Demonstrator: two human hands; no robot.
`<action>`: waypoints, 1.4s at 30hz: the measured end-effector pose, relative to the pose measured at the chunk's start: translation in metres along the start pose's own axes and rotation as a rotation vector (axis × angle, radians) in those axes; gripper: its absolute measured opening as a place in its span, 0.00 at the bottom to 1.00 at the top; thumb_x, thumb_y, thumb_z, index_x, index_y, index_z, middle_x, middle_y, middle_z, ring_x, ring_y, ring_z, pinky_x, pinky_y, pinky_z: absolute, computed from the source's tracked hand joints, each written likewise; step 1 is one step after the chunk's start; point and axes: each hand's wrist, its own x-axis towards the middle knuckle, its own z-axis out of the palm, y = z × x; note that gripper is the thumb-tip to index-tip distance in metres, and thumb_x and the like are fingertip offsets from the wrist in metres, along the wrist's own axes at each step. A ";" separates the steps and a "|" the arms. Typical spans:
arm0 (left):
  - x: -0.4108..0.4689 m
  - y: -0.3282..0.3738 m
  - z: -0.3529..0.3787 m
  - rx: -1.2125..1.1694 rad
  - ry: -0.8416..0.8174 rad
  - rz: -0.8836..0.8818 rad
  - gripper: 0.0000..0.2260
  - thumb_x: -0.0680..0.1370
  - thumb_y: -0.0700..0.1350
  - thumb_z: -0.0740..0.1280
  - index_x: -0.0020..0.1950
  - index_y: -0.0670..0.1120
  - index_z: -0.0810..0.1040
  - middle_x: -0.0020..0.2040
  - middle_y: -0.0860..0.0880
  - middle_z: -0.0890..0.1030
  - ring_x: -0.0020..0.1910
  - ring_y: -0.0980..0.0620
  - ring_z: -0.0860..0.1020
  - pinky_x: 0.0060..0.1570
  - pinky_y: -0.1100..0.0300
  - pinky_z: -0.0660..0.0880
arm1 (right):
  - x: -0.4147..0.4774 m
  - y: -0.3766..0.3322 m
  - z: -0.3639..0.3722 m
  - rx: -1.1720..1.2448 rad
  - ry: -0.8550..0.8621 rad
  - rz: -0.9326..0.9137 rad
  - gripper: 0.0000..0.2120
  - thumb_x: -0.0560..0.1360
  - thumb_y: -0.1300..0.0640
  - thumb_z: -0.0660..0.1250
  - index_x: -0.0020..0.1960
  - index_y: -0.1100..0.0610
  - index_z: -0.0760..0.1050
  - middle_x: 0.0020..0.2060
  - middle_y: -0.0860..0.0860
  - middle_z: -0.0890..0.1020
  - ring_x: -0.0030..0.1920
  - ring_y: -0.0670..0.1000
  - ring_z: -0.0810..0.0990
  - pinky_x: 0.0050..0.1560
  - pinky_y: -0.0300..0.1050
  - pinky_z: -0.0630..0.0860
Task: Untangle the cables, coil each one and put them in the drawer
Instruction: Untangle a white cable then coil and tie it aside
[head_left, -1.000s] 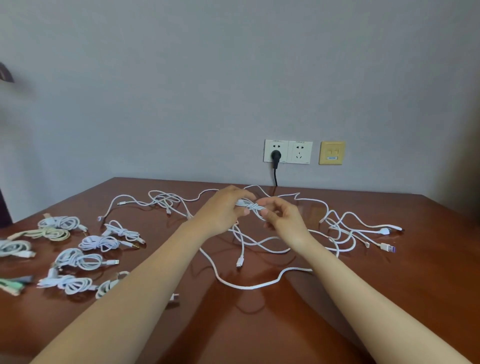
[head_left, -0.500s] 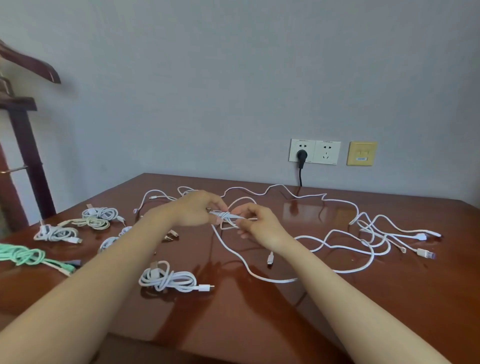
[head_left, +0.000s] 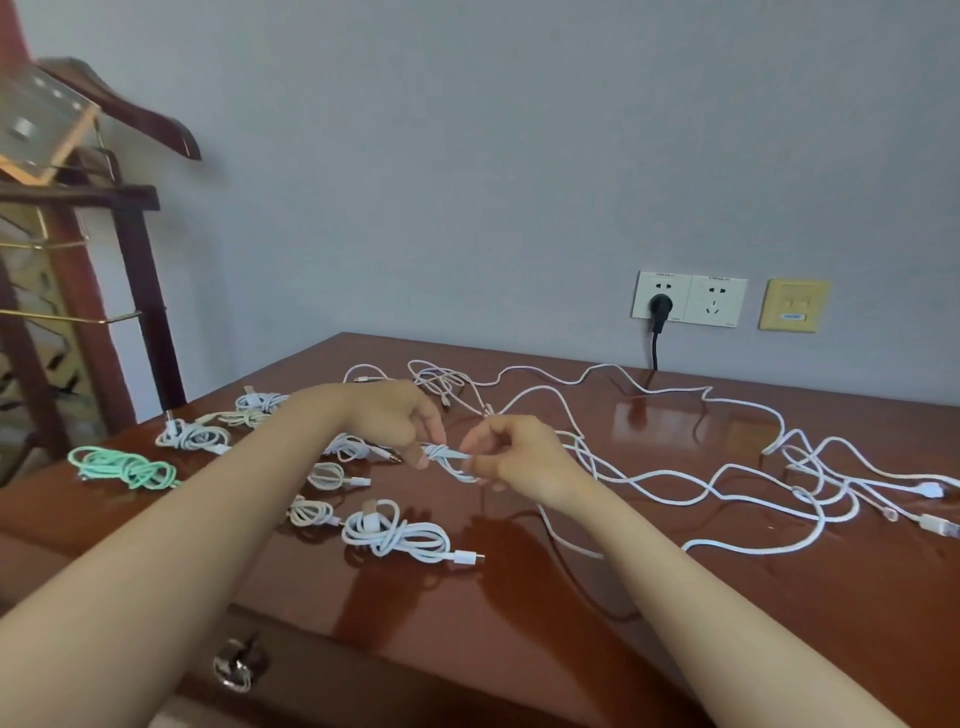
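A dark wooden stand (head_left: 78, 260) rises at the far left, beside the brown desk (head_left: 571, 649). On the desk's left part lies a green coiled cable (head_left: 124, 467), and just right of it a white coil (head_left: 195, 436), with more white coils (head_left: 322, 475) scattered behind and under the left forearm. A metal handle (head_left: 236, 670) shows on the desk's front face, below the edge. A larger tied coil (head_left: 395, 535) sits nearest the front edge, its plug pointing right. Above the desk, the left hand (head_left: 395, 421) pinches the left end of a small white bundle (head_left: 447, 457) with curled fingers. The right hand (head_left: 524, 457) pinches the bundle's right end between thumb and fingertips. The bundle is held in the air between the hands. On the wall behind, a black plug (head_left: 660, 304) sits in a white double socket (head_left: 714, 301). Loose white cables (head_left: 727, 478) sprawl in tangled loops across the desk's right half. A yellow wall plate (head_left: 793, 305) is right of the socket.
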 end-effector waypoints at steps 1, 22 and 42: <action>0.001 -0.002 0.003 0.027 -0.020 -0.016 0.12 0.72 0.41 0.72 0.54 0.50 0.79 0.52 0.51 0.80 0.49 0.53 0.78 0.48 0.65 0.72 | -0.001 0.002 0.003 -0.093 -0.015 -0.014 0.08 0.70 0.65 0.71 0.40 0.52 0.76 0.32 0.47 0.78 0.32 0.42 0.76 0.36 0.33 0.72; 0.019 0.045 0.020 0.022 0.202 0.163 0.09 0.75 0.39 0.63 0.46 0.52 0.79 0.43 0.53 0.80 0.45 0.55 0.77 0.50 0.62 0.72 | -0.019 0.034 -0.062 -0.296 0.095 0.237 0.09 0.74 0.62 0.62 0.37 0.52 0.75 0.34 0.48 0.76 0.33 0.44 0.72 0.33 0.34 0.68; 0.060 0.070 0.061 -0.038 0.394 0.065 0.17 0.73 0.32 0.59 0.57 0.45 0.77 0.56 0.46 0.76 0.56 0.47 0.75 0.51 0.61 0.71 | -0.043 0.070 -0.100 -0.391 0.230 0.394 0.08 0.73 0.58 0.64 0.52 0.54 0.73 0.43 0.54 0.79 0.44 0.57 0.82 0.48 0.53 0.79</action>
